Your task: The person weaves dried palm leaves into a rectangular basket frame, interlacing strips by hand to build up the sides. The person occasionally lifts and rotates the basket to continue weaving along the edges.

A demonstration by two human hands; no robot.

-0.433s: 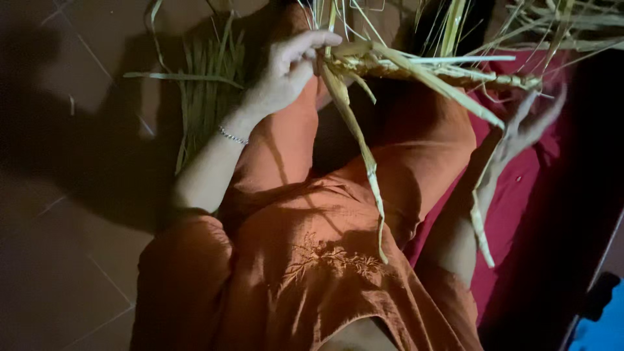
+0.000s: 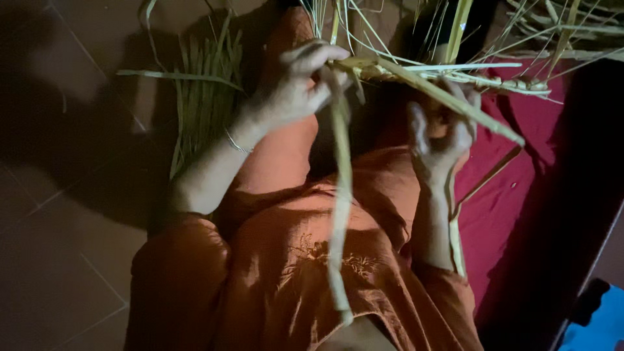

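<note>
Head view: fingers (image 2: 312, 62) pinching woven strip (image 2: 416, 77)

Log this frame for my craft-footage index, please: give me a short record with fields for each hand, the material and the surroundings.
left hand: fingers closed around a braided leaf band, with a long leaf strip hanging down from it
right hand: curled on leaf strips just under the band
loose material: bundle of green leaf strips on the floor, to the left
clothing: orange garment; thin bangle on left wrist
surroundings: brown tiled floor; red cloth on the right
lighting: dim, deep shadows
</note>
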